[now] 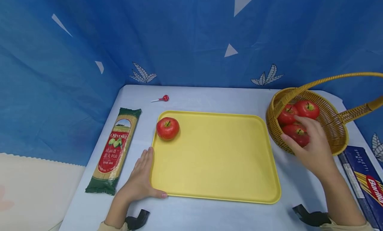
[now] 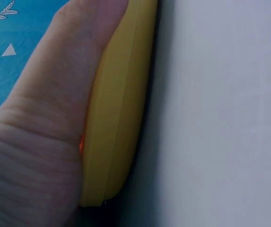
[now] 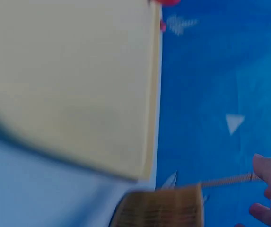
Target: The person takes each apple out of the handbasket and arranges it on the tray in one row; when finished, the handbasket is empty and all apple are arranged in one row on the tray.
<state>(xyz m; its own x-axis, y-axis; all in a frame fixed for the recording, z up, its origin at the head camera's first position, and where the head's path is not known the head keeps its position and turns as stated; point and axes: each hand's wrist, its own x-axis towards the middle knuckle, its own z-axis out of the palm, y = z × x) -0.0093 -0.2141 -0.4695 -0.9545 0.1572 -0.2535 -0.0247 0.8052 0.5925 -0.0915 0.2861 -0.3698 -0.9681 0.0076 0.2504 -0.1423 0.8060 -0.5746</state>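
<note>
A yellow tray [image 1: 215,158] lies on the table with one red apple [image 1: 168,128] in its far left corner. My left hand [image 1: 137,182] rests against the tray's near left corner, fingers straight along the left side and thumb at the front edge. In the left wrist view, the thumb side presses close to the tray's wall [image 2: 114,118]. At the right, my right hand [image 1: 314,151] reaches over a wicker basket [image 1: 336,134]. Its thumb and fingers are spread over the nearest apple [image 1: 294,132]; two more apples [image 1: 307,108] sit behind. The right wrist view shows fingers [image 3: 267,170] apart.
A pack of Olivoilà spaghetti [image 1: 115,151] lies left of the tray. A red lollipop [image 1: 165,98] is behind the tray. The blue spaghetti box [image 1: 363,177] lies below the basket, whose tall handle [image 1: 338,78] arches to the right. A blue cloth [image 1: 191,38] hangs behind the table.
</note>
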